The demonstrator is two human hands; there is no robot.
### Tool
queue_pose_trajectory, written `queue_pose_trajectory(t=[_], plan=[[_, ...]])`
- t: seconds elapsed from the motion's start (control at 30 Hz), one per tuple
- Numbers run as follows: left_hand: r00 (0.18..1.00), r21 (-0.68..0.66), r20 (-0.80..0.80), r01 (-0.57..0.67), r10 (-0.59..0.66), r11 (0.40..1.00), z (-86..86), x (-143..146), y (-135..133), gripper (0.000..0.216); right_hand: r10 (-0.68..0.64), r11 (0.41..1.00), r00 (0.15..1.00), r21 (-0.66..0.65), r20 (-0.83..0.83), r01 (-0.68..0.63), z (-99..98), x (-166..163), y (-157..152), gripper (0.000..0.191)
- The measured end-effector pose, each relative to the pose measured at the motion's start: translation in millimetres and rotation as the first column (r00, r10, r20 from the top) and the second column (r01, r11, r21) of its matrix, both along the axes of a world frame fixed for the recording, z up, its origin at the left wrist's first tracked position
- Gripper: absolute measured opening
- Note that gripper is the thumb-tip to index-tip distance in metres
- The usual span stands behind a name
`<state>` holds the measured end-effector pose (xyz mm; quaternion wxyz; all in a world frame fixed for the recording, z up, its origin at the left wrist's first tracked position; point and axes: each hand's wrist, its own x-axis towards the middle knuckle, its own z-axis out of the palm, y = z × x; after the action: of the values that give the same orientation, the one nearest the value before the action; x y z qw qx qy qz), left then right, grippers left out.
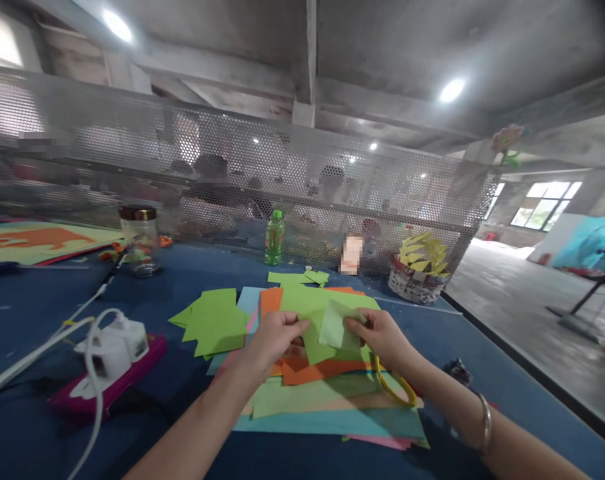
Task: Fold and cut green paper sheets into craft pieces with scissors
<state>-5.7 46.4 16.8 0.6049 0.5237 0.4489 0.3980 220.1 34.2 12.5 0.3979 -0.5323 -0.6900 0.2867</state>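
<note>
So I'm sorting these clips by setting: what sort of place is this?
Probably a shared craft workshop in an industrial hall. Coloured paper sheets lie stacked on a blue table, both hands hold a green paper piece, and a perforated metal screen divides it from people seated beyond.

I'm in a workshop hall: bare concrete ceiling (407, 47) with beams overhead, concrete floor (522, 300) off to the side. My blue bench (42, 300) is fenced by a perforated metal screen (132, 153), with other people seated behind it. Coloured paper (327, 400) covers my spot.
</note>
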Motion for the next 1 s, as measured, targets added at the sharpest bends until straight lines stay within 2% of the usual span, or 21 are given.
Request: queue_pose_trajectory(t=[0.17, 0.27, 0.37, 0.47, 0.53, 0.6, 0.67, 0.77, 0.83, 0.9, 1.0], plan=[[0.995, 0.083, -0.061, -0.072, 0.077, 0.994, 1.1, -5.8, 6.1, 0.018, -0.132, 0.991, 0.988, 0.009, -0.082, 0.133, 4.9, 7.1, 6.6, 0.038], [0.994, 0.156, -0.109, 0.020, -0.003, 0.988, 1.0, -0.3, -1.7, 0.019, -0.154, 0.988, 0.984, -0.003, -0.089, 0.154, 13.9, 7.2, 12.6, 0.041], [0.974, 0.280, -0.218, 0.127, -0.065, 0.952, 3.8, 3.5, -10.3, 0.019, -0.124, 0.992, 0.991, -0.018, -0.059, 0.123, 21.0, 2.5, 22.3, 0.043], [0.927, 0.416, -0.369, 0.100, 0.067, 0.904, 11.8, -8.5, -9.2, 0.021, -0.065, 0.996, 0.998, -0.062, -0.002, 0.065, 20.1, -3.4, 29.9, 0.043], [0.858, 0.487, -0.459, 0.025, 0.231, 0.873, 18.3, -26.8, -2.5, 0.022, -0.011, 0.993, 0.999, -0.116, 0.049, 0.016, 15.2, -5.5, 31.0, 0.041], [0.751, 0.524, -0.544, -0.044, 0.374, 0.850, 23.5, -49.6, 6.2, 0.016, 0.052, 0.984, 0.994, -0.175, 0.094, -0.035, 9.2, -5.4, 28.9, 0.039], [0.622, 0.517, -0.642, -0.079, 0.447, 0.852, 26.1, -71.4, 13.9, 0.014, 0.111, 0.972, 0.986, -0.222, 0.122, -0.082, 4.4, -3.7, 25.6, 0.037], [0.444, 0.462, -0.771, -0.104, 0.457, 0.881, 25.0, -92.8, 20.3, 0.021, 0.181, 0.955, 0.975, -0.259, 0.131, -0.142, 2.1, -0.4, 21.3, 0.034], [0.354, 0.467, -0.807, -0.108, 0.473, 0.878, 21.0, -96.6, 21.9, 0.033, 0.211, 0.948, 0.969, -0.268, 0.126, -0.171, 4.0, 1.0, 18.9, 0.033], [0.298, 0.496, -0.817, -0.070, 0.493, 0.865, 14.5, -93.1, 23.5, 0.049, 0.223, 0.946, 0.968, -0.267, 0.117, -0.186, 7.5, 2.0, 15.1, 0.034], [0.287, 0.499, -0.842, 0.086, 0.458, 0.863, 0.9, -81.8, 27.6, 0.058, 0.229, 0.945, 0.969, -0.261, 0.095, -0.197, 13.3, 5.0, 4.1, 0.039]])
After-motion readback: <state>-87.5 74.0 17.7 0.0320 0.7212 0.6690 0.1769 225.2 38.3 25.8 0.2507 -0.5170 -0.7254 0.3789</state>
